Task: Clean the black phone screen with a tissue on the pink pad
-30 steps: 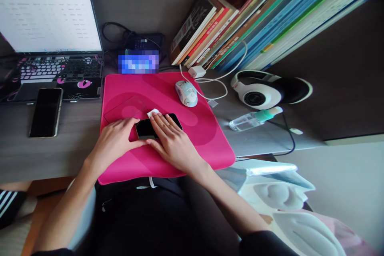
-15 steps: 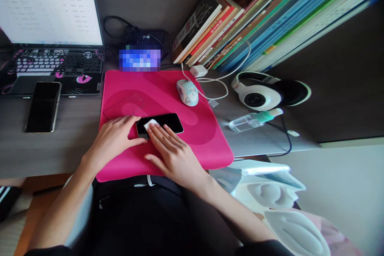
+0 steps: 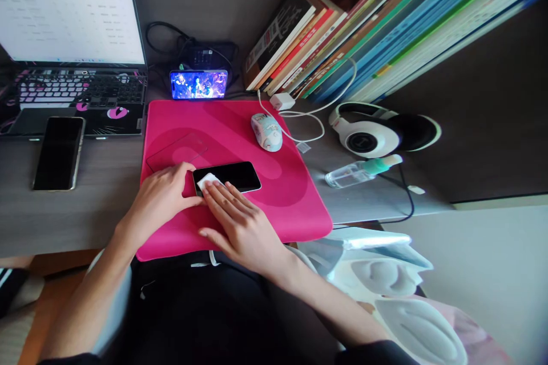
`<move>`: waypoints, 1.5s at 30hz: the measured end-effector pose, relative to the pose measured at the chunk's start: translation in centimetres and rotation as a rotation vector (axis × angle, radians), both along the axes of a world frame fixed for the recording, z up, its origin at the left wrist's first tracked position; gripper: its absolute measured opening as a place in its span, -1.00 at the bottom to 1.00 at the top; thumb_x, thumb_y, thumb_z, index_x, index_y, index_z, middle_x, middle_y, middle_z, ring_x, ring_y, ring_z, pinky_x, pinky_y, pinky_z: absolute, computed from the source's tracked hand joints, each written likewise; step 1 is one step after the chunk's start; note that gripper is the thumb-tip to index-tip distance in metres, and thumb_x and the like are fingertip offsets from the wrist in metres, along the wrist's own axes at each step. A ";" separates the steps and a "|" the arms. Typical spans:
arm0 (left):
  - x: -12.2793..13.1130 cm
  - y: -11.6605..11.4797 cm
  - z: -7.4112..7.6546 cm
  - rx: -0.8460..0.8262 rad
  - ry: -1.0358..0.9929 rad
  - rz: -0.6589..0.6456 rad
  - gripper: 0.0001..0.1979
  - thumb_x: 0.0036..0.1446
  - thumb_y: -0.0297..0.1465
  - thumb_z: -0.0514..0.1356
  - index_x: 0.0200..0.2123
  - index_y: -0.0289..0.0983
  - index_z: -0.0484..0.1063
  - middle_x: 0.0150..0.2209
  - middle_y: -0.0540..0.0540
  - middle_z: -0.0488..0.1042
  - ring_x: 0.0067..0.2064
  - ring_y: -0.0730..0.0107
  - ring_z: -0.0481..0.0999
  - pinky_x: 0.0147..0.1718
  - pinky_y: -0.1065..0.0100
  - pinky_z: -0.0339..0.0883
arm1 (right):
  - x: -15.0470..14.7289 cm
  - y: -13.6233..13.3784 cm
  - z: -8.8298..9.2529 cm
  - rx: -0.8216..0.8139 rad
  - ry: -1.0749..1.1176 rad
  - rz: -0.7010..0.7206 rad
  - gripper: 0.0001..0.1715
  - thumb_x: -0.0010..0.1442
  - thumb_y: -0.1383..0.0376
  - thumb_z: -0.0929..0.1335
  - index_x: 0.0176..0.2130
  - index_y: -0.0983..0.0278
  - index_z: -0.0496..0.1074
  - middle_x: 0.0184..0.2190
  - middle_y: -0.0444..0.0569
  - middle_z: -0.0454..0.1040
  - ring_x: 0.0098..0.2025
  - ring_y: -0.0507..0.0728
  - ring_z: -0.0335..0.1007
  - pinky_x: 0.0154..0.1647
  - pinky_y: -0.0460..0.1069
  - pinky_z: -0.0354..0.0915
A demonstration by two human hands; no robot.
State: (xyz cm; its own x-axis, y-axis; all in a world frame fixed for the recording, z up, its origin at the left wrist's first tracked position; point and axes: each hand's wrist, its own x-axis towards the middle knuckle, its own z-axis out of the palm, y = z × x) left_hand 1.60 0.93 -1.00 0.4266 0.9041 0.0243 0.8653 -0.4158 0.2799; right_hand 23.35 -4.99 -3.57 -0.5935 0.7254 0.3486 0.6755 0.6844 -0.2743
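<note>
A black-screened phone (image 3: 240,175) lies face up on the pink desk mat (image 3: 295,218). My left hand (image 3: 165,194) holds its left end, thumb on the near edge and fingers on the far edge. Under the fingertips of my right hand (image 3: 244,222), a small folded white wipe (image 3: 208,178) is pressed against the left part of the screen. The fingers of that hand are straight and close together, with the thumb apart. Behind my left hand, a thin clear sheet with a dark outline, like a screen protector (image 3: 182,150), rests on the mat.
A patterned mouse (image 3: 266,132) sits on the mat, with a lit phone (image 3: 199,85) behind it. A laptop (image 3: 77,102) and another phone (image 3: 59,153) are left. Rightward are a charger (image 3: 282,101), headphones (image 3: 363,134), a clear bottle (image 3: 349,174) and leaning books (image 3: 317,40).
My right hand has slid the wipe slightly left and toward me along the screen. My left hand keeps its hold on the phone's end.
</note>
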 end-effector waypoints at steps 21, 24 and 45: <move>0.1 0.1 0.7 -0.039 -0.026 0.024 -0.50 0.29 -0.35 0.35 0.24 -0.19 0.33 -0.08 -0.13 0.65 -0.08 0.13 0.69 -0.13 0.25 0.49 | -0.3 2.4 0.0 -0.024 0.113 0.085 -0.32 0.51 0.10 0.32 0.45 0.34 0.27 0.36 0.15 0.42 0.46 0.24 0.26 0.54 0.21 0.17; 0.1 0.1 0.7 -0.022 -0.015 0.021 -0.53 0.30 -0.33 0.35 0.23 -0.17 0.36 -0.09 -0.12 0.65 -0.09 0.14 0.69 -0.14 0.25 0.49 | 0.1 2.4 0.0 -0.023 0.111 0.094 -0.39 0.54 0.09 0.27 0.42 0.29 0.33 0.35 0.09 0.44 0.44 0.21 0.29 0.52 0.20 0.20; 0.2 0.0 0.8 0.002 -0.008 -0.027 -0.34 0.25 -0.07 0.40 0.29 -0.21 0.33 -0.04 -0.16 0.64 -0.09 0.09 0.68 0.01 0.15 0.48 | 6.5 1.0 -1.3 0.176 0.097 -0.137 -0.52 0.50 0.31 0.32 0.34 0.26 0.43 0.26 0.05 0.53 0.33 0.24 0.46 0.41 0.23 0.40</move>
State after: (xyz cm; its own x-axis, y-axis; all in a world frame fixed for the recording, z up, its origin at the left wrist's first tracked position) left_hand 1.77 0.91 -0.25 0.4503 0.8924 0.0291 0.8517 -0.4391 0.2859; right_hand 29.84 -3.96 -4.85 -0.4512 0.7198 0.5275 0.7416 0.6312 -0.2270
